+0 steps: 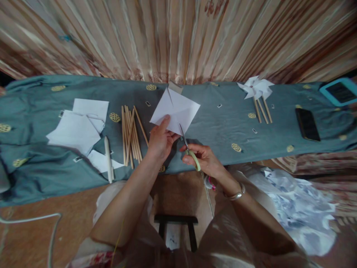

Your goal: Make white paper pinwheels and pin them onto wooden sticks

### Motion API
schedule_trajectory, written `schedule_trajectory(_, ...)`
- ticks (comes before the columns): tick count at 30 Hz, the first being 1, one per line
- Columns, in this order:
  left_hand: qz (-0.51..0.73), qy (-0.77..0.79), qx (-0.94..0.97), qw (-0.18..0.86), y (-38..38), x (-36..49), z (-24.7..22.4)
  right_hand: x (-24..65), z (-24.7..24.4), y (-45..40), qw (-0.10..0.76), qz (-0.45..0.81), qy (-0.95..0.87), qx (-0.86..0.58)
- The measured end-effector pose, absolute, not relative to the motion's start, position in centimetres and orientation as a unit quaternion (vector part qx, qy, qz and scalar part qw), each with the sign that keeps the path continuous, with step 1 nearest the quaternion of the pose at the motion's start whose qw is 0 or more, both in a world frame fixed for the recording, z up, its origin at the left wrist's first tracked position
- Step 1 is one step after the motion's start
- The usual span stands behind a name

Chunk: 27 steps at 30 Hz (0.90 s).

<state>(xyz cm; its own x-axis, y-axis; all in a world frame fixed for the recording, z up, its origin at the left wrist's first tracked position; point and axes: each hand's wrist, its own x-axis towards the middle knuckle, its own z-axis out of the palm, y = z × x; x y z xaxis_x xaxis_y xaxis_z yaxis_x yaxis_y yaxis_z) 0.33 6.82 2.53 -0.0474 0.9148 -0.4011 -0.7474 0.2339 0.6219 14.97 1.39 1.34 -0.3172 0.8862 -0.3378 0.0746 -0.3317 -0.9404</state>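
Observation:
My left hand grips a square white sheet of paper by its near left edge, thumb on top and fingers beneath. A slit runs inward from the sheet's far corner. In my right hand is a pair of scissors with pale green handles. Their blades point away from me and meet the paper near its closest corner; how far apart the blades are is hard to tell. Just left of my left hand lie several thin wooden sticks on the green cloth.
White paper sheets and a white pen-like tool lie left. Paper pinwheels on sticks, a black phone and a blue-framed device are at right. A bag of paper scraps stands below the table. Curtains hang behind.

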Motion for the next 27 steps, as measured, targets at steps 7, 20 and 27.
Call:
schedule_trajectory(7,0.605,0.401,0.104,0.680,6.9,0.4,2.5,15.0,1.3,1.4,0.314,0.641,-0.488,-0.502)
schedule_trajectory(20,0.607,0.396,0.098,0.682,7.0,0.4,2.4,15.0,0.4,1.3,0.325,0.650,-0.466,-0.505)
schedule_trajectory(27,0.600,0.392,0.102,0.690,6.7,0.6,1.9,15.0,0.4,1.4,0.332,0.643,-0.470,-0.505)
